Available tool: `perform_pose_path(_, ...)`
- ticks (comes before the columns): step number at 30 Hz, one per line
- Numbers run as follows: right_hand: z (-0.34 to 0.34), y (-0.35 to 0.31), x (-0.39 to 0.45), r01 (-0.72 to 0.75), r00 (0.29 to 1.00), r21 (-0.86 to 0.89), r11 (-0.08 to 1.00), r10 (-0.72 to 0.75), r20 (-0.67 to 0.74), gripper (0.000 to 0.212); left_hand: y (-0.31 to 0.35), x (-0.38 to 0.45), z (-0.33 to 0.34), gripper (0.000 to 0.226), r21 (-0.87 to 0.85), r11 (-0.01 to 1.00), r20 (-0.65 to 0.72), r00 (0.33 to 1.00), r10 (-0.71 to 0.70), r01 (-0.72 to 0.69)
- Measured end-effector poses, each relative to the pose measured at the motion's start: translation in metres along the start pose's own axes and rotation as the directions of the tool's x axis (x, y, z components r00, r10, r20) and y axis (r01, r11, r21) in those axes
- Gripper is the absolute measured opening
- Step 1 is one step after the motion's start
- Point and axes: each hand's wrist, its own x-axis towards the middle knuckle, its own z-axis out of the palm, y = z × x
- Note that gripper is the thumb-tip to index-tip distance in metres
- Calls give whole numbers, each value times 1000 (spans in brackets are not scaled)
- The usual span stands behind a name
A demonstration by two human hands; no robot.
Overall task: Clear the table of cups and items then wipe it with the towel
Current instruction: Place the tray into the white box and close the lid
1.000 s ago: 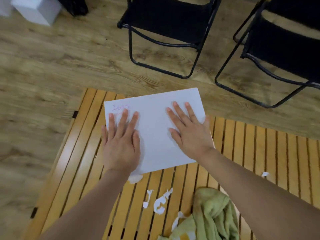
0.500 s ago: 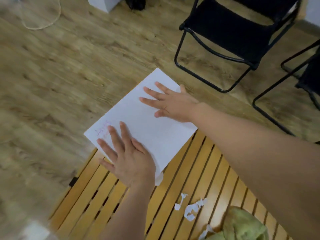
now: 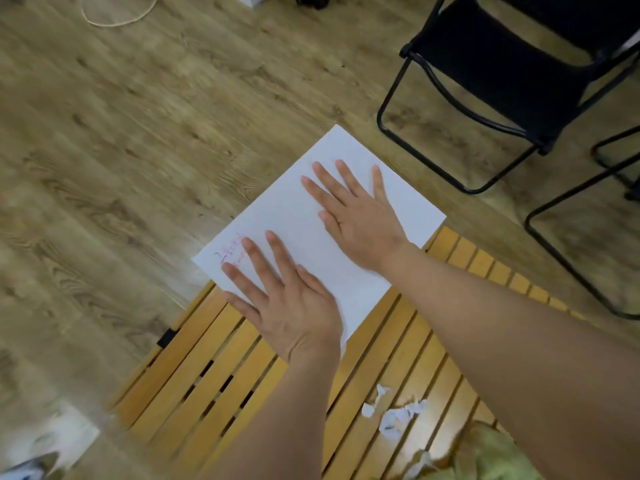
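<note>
A white sheet of paper (image 3: 291, 220) with pink writing near one corner lies at the far corner of the slatted wooden table (image 3: 214, 368), much of it sticking out past the edge over the floor. My left hand (image 3: 280, 299) presses flat on its near corner, fingers straight and spread. My right hand (image 3: 353, 209) lies flat on the sheet's middle, fingers straight too. Torn white paper scraps (image 3: 394, 414) lie on the slats near me. A green towel (image 3: 485, 455) sits crumpled at the bottom right, partly hidden by my right forearm.
Two black folding chairs (image 3: 502, 74) stand on the wooden floor beyond the table, at the upper right. A light cord (image 3: 114, 19) lies on the floor at the top left. A blurred white object (image 3: 45, 445) sits at the bottom left.
Both hands have slid the sheet toward the table's far corner, so it now hangs over the edge. My view has swung left; the chairs have shifted to the right.
</note>
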Motion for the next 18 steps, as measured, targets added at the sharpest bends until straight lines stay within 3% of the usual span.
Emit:
perform_pose_path(5, 16, -4, -32, -114, 992, 10, 993, 114, -60, 56, 4, -3, 2, 57, -15, 999, -23, 999, -40, 40)
perform_pose_path(18, -3, 30, 4, 34, 999, -15, 999, -34, -10, 55, 41, 4, 17, 56, -57, 987, -55, 986, -157, 153)
